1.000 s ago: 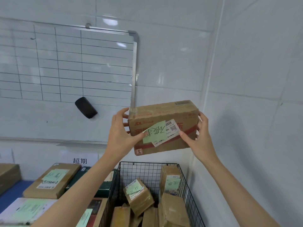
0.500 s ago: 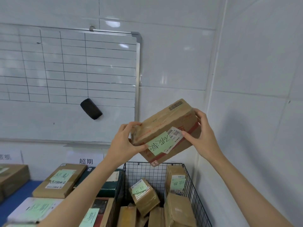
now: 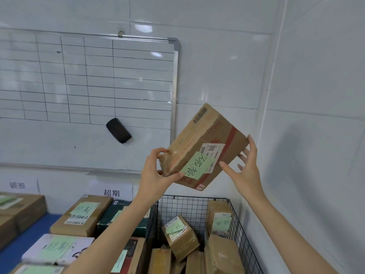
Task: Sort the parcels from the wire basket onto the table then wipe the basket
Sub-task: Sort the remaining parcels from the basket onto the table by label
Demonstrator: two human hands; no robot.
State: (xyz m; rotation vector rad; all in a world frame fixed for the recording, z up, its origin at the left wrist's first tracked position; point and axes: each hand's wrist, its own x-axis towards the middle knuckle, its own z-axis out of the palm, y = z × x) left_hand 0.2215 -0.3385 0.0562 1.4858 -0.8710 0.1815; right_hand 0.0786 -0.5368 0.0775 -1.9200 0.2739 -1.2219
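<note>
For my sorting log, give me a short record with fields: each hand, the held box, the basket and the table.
left hand: grips the box at its lower corner
right hand: fingers straight, at the box's right edge
box: tilted, in the air above the basket; green note on its face
basket: several parcels inside
table: sorted parcels with green notes

Hung on the white tiled wall (image 3: 217, 56), up and left of the left hand (image 3: 156, 175): a whiteboard (image 3: 79, 86) ruled into a grid. Stuck low on it, just left of that hand, a tilted black eraser (image 3: 118, 130). Lower left, under the board, a near paper sign (image 3: 111, 192) and, farther left, a far paper sign (image 3: 17, 185), both with printed characters.
</note>
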